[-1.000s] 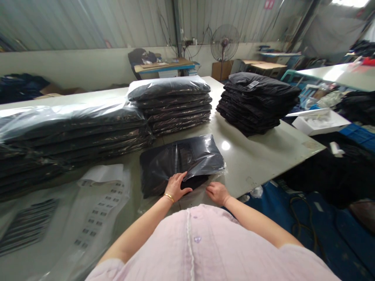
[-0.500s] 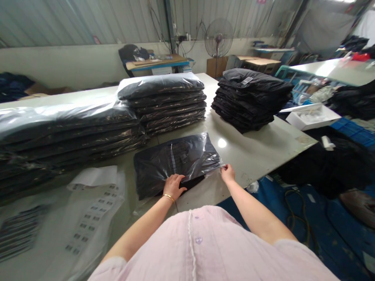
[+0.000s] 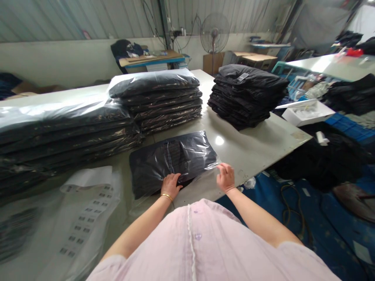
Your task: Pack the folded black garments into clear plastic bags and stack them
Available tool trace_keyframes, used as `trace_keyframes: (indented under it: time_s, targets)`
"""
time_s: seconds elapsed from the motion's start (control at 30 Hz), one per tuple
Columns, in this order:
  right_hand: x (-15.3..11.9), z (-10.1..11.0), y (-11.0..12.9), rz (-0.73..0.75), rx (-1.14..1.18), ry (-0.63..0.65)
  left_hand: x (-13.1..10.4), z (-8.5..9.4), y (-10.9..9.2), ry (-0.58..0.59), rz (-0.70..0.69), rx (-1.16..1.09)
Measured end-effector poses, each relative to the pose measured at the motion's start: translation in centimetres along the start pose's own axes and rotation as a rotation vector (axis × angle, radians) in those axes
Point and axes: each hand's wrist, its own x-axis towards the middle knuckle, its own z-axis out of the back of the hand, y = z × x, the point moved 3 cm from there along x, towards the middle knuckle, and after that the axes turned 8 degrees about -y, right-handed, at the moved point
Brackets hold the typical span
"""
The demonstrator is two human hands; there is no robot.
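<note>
A folded black garment (image 3: 155, 156) lies flat on the table in front of me, inside a clear plastic bag (image 3: 199, 148) that shines in the light. My left hand (image 3: 171, 185), with a bracelet at the wrist, rests on the near edge of the garment, its fingers spread over the bag. At the bag's near right corner, my right hand (image 3: 226, 176) pinches the plastic between thumb and fingers. The loose bag edge stretches between the two hands.
Stacks of bagged black garments (image 3: 170, 101) stand behind and to the left (image 3: 73, 132). A pile of unbagged black garments (image 3: 247, 95) sits back right. Sticker sheets (image 3: 88, 210) lie at the left. Beyond the table edge are a white box (image 3: 309, 113) and dark cloth (image 3: 310, 168).
My right hand has turned and come slightly toward me, still pinching the bag corner. The left hand stays on the garment. The whole view has shifted a little.
</note>
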Motion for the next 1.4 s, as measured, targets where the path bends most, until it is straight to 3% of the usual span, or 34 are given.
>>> trace_keyframes:
  time_s: [0.07, 0.13, 0.3, 0.47, 0.57, 0.67, 0.77, 1.0, 1.1, 1.17, 1.23, 1.4]
  targets:
    - [-0.5, -0.5, 2.6, 0.306, 0.056, 0.206, -0.1, 0.0, 0.0, 0.003, -0.008, -0.01]
    - [-0.9, -1.1, 4.5, 0.481, 0.066, 0.316, -0.2, 0.0, 0.0, 0.005, -0.019, -0.03]
    - [-0.4, -2.8, 5.4, 0.44, -0.087, 0.273, -0.6, -0.2, 0.2, 0.004, -0.02, -0.077]
    - [-1.7, -3.3, 4.4, 0.613, -0.103, 0.295, -0.3, -0.3, 0.2, 0.033, 0.029, -0.036]
    - [-3.2, -3.0, 3.8, 0.624, -0.107, 0.297, -0.2, -0.3, 0.0, 0.057, 0.029, 0.044]
    - [-4.5, -2.6, 3.7, 0.509, -0.113, 0.326, -0.4, -0.4, -0.2, 0.052, -0.009, 0.098]
    - [-5.2, -2.3, 3.6, 0.258, -0.087, 0.313, -0.8, -0.6, -0.2, 0.04, -0.006, 0.092]
    - [-4.0, -3.2, 0.3, -0.381, 0.061, 0.039, -1.0, -0.4, 0.1, 0.022, 0.043, 0.015]
    - [-3.3, -2.7, -1.5, -0.504, 0.075, -0.049, -0.8, -0.2, 0.5, 0.023, 0.066, -0.08]
    - [-2.9, -2.0, -1.2, -0.387, 0.089, -0.035, -0.8, -0.2, 0.6, 0.022, 0.054, -0.118]
    - [-2.6, -1.3, 0.4, -0.135, 0.086, 0.014, -0.9, -0.2, 0.6, 0.011, 0.039, -0.129]
    - [-1.3, -0.9, 7.4, 0.502, 0.032, 0.061, -1.1, -0.3, 0.2, -0.017, 0.01, -0.107]
